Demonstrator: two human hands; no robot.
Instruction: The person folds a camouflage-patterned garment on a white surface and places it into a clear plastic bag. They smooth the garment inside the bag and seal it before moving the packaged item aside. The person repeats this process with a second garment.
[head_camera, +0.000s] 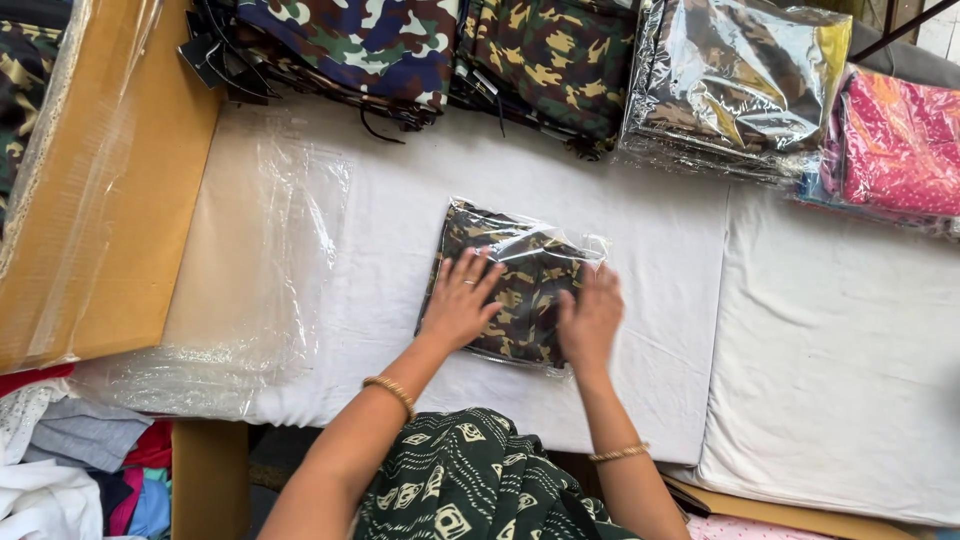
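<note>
Garment-packing workshop: bagged camouflage clothing stacks (735, 80)

My white-covered table (400, 190) carries a bagged camouflage garment (515, 280) in the middle and loose clear plastic (265, 250) at its left. Camouflage stacks (450, 50), wrapped bundles (735, 80) and pink packs (895, 145) line the far edge.

left hand (460, 300) flat, fingers spread; right hand (590, 318) flat, palm down

open white cloth (640, 220) around, camouflage stacks (450, 50) behind
</note>
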